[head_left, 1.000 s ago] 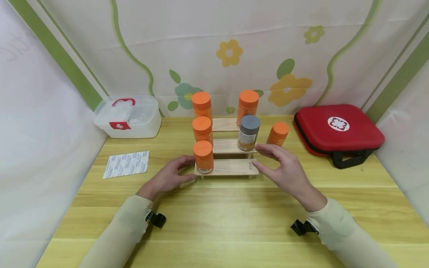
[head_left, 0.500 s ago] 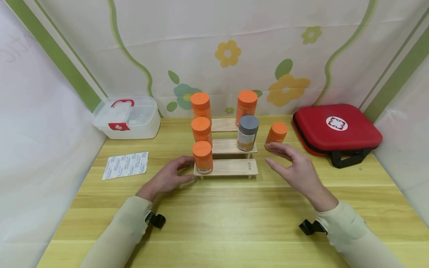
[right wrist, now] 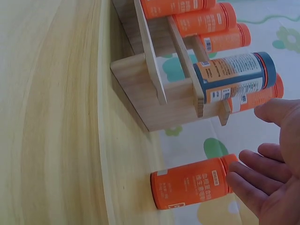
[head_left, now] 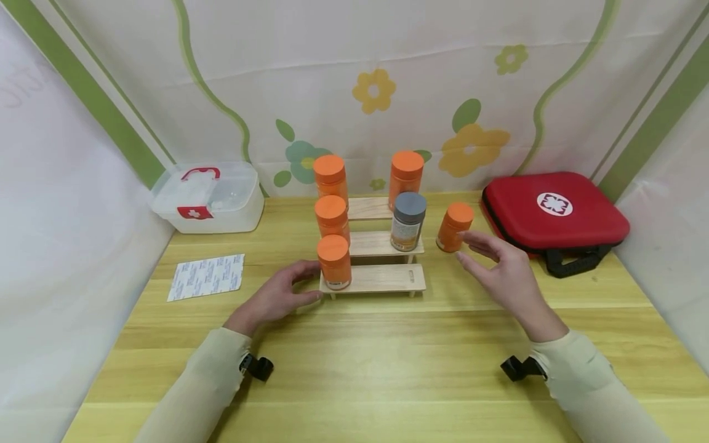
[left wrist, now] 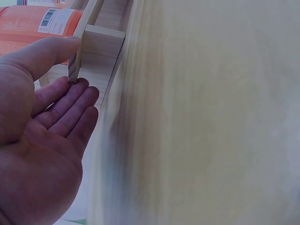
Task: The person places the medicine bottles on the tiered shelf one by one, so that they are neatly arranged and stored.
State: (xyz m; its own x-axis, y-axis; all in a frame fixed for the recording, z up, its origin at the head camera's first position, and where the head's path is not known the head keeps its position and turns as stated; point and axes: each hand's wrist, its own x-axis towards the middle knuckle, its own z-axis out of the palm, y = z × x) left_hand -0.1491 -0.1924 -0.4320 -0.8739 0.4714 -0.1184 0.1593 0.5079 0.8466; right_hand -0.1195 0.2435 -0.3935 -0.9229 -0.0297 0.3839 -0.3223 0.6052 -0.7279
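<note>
A three-tier wooden rack (head_left: 382, 279) stands mid-table; its left end sits between the thumb and fingers of my left hand (head_left: 279, 295), which pinches the lowest board. Orange jars (head_left: 334, 263) line the left side of the rack, one per tier. On its right are a grey-lidded jar (head_left: 407, 231) on the middle tier and another orange jar (head_left: 406, 175) on top. Right of the rack, a loose orange jar (head_left: 454, 227) stands upright on the table. My right hand (head_left: 506, 271) hovers beside that jar with relaxed fingers, holding nothing. Whether its fingertips touch the lid, I cannot tell.
A red first-aid case (head_left: 559, 212) with a black handle lies at the back right. At the back left stands a clear first-aid box (head_left: 221, 200). In front of that box lies a printed white blister sheet (head_left: 206, 277). A fabric wall closes off the rear.
My right hand has moved from the right end of the rack rightward to beside the loose orange jar. The left hand stays at the rack's left end.
</note>
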